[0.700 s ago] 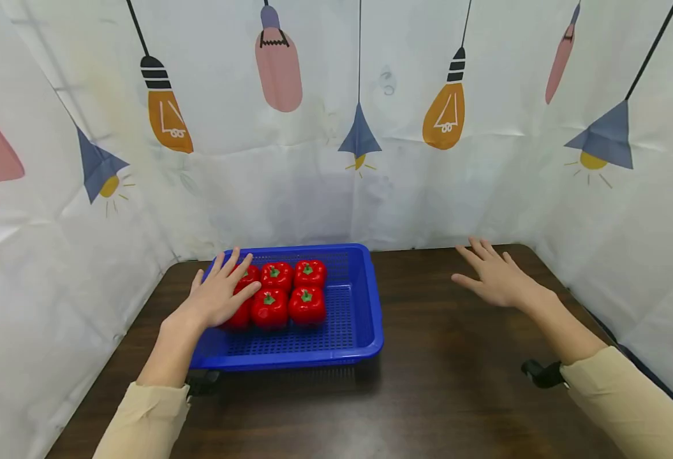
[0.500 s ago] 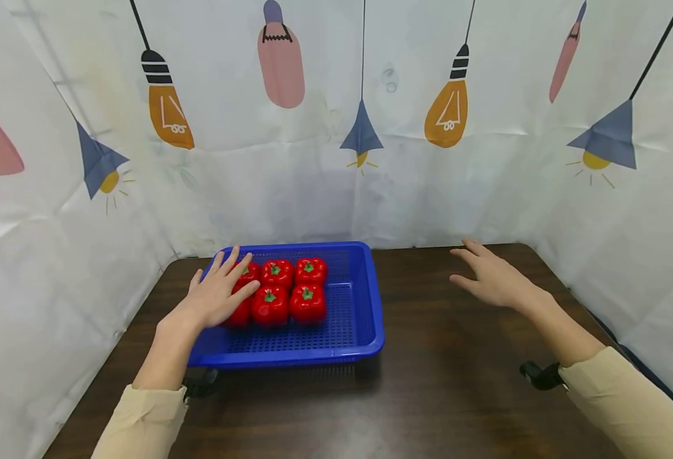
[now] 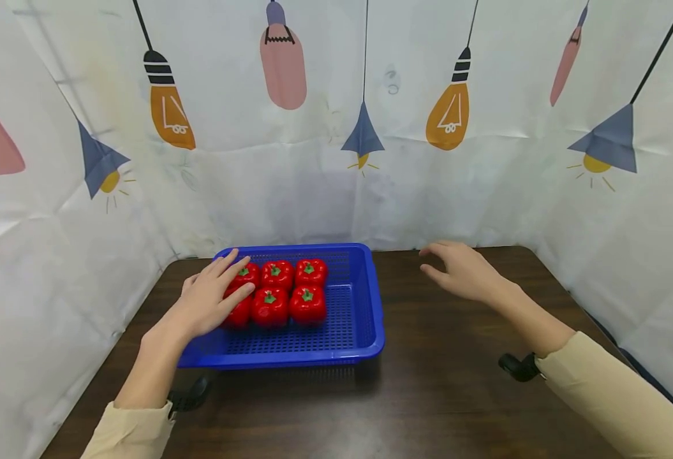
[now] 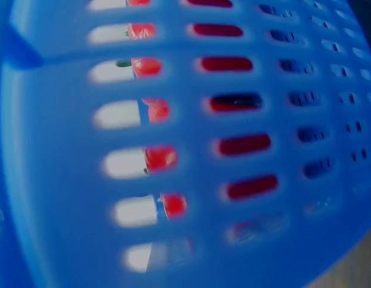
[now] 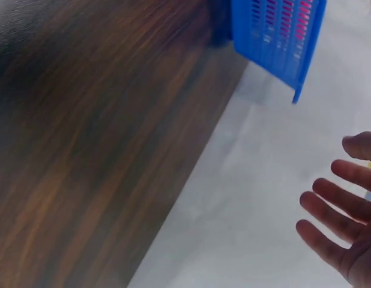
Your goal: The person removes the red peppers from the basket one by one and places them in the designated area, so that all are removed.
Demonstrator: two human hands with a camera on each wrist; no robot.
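Observation:
Several red bell peppers (image 3: 270, 308) with green stems sit in two rows inside a blue plastic basket (image 3: 336, 358). My left hand (image 3: 204, 299) is over the basket's left side, fingers extended, and hides part of the leftmost peppers; whether it touches them I cannot tell. Only the slotted wall of the basket (image 4: 191, 126) fills the left wrist view, with red showing through the slots. To the right of the basket my right hand (image 3: 464, 271) hovers over the table, fingers loosely bent and holding nothing. The right wrist view shows its fingers (image 5: 338, 210) spread apart from the basket.
The basket stands toward the back left of a dark brown wooden table (image 3: 439, 382). A white curtain (image 3: 290, 185) printed with lamps and bulbs encloses the table's back and sides. A black wrist device (image 3: 518, 368) sits on the right forearm, another on the left.
My right hand has moved left toward the basket, its fingers bending a little. My left hand has shifted slightly left and down. The peppers and basket have stayed in place.

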